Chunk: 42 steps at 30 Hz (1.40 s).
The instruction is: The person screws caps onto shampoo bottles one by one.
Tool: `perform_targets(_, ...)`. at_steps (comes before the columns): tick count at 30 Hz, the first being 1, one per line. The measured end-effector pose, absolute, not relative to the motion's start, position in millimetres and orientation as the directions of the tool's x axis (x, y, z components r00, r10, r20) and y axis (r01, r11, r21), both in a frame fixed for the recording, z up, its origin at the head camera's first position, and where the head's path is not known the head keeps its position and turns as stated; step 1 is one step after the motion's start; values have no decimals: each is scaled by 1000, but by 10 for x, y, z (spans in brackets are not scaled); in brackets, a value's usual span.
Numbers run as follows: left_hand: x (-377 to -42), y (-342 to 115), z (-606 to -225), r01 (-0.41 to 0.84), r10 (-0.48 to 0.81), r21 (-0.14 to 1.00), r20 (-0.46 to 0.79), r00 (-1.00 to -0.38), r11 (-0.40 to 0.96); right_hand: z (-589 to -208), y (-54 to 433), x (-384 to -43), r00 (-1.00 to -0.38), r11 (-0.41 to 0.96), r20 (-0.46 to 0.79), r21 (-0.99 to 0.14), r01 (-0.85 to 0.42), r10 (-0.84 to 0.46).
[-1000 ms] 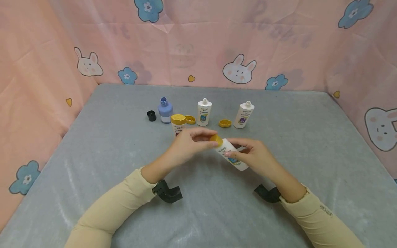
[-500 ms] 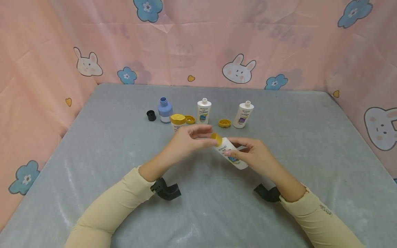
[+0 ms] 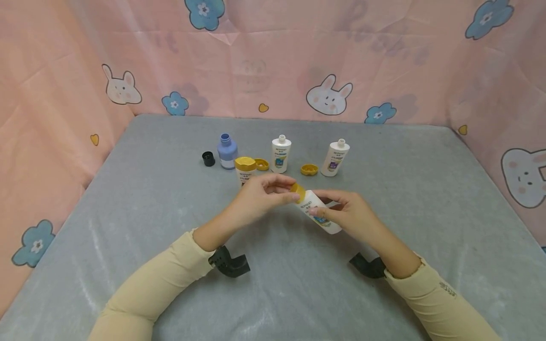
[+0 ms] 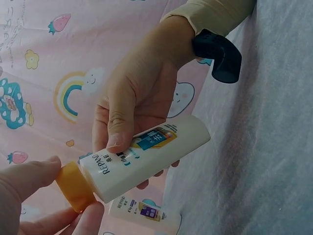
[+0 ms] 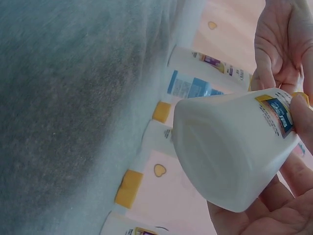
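A white shampoo bottle with a blue and yellow label is tilted above the grey table, its gold cap pointing up and to the left. My right hand holds the bottle's body, thumb over the label in the left wrist view. At the cap, my left hand pinches with thumb and fingers. The left wrist view shows the cap at the bottle's neck end. From the right wrist view, the bottle's flat base faces the camera.
Behind the hands stand a gold-capped white bottle, a blue open bottle and two uncapped white bottles. A black cap and two gold caps lie among them. A printed pink curtain hangs behind.
My left fingers loosened and drew up a little from the cap half a second ago, and now close on it again. My right hand and the bottle have hardly moved.
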<state>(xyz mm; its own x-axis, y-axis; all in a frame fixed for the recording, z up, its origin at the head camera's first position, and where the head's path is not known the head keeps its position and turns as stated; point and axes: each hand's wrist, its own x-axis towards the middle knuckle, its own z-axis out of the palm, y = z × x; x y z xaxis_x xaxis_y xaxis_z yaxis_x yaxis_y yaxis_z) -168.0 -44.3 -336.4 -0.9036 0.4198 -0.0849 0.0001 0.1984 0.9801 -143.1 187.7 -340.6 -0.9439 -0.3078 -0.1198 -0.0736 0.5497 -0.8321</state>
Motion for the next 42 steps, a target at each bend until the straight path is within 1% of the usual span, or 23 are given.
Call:
perform_targets(12,-1688,-449,-3370,15,465,980,-81,-882,200,-3412,1886,-1428,-944,557,-113,-826,-85,-311)
perform_targets(18,-1695,-452,-3374,32,453,983,-55,-890,182,-3400,1876,-1428,-944,563,-112,-822,-87,-309)
perform_targets(25,-1707,-451,-3365,18,437,981,-69,-897,191,-3401,1869,-1425,-942,565,-100,-818,-105,-320)
perform_targets(31,-1697,-449,-3359,39,438,974,-65,-897,224,-3397,1867,-1421,-940,583,-110,-805,-106,-322)
perform_targets(42,-1686,-461,-3356,105,486,974,-7,-874,202,-3375,1865,-1418,-936,576,-119,-811,-102,-333)
